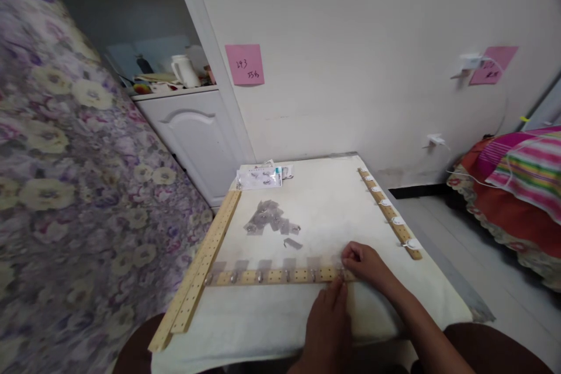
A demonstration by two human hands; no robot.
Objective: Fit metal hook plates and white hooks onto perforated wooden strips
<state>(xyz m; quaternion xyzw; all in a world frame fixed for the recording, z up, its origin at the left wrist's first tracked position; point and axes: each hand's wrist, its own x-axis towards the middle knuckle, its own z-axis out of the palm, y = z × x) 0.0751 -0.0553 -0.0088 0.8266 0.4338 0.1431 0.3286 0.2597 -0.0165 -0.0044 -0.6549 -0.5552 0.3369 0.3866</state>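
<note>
A pale wooden strip with holes [274, 276] lies crosswise near the front of the table, bearing a row of clear plastic squares, each with a small metal hook [259, 276]. At the strip's right end, my right hand [363, 263] is closed in a pinch; any small piece between its fingertips is too faint to name. Just in front, my left hand [326, 318] has its fingers drawn together, their tips at the strip's near edge, and what they hold is hidden. Beyond the strip are a loose hook on a clear piece [293, 243] and a pile of similar pieces [266, 215].
Two longer perforated wooden strips [205, 263] run along the table's left side. Another strip [405, 236] with white round-based hooks lies on the right. Clear printed packaging [259, 177] rests at the back left of the cloth-covered table [324, 204], against the wall.
</note>
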